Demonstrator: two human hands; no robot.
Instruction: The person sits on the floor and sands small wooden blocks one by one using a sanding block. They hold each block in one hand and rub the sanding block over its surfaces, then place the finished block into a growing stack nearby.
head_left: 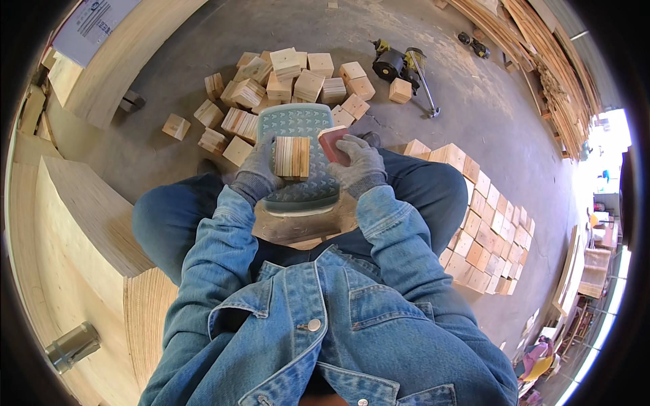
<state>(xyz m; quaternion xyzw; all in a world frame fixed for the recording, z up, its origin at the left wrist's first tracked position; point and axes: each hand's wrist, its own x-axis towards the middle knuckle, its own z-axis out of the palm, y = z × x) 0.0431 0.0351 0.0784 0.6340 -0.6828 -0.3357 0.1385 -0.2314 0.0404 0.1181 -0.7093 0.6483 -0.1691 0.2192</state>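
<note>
1 pale, squarish block of striped, layered wood [292,158] in my grey-gloved left hand [258,166], over a grey-green, textured plastic stool [305,195]. Grip closed on the block's left side; fingers partly hidden, so I cannot tell how far they wrap, nor whether the wood touches the stool. My grey-gloved right hand [362,164] pinches a brick-red rectangular pad with a pale edge [332,146], just beside the block, a gap between. Handling, my judgement: block stiff, solid, modest in weight, hardly fragile; dry grain should not slip, raw edges may splinter. Best hold: 2 opposite flat faces, fingertips clear of corners. Pad probably light; take it by its long sides. Writing: 1 pale printed sheet [84,28], upper left, dark print too small for me to read.
</note>
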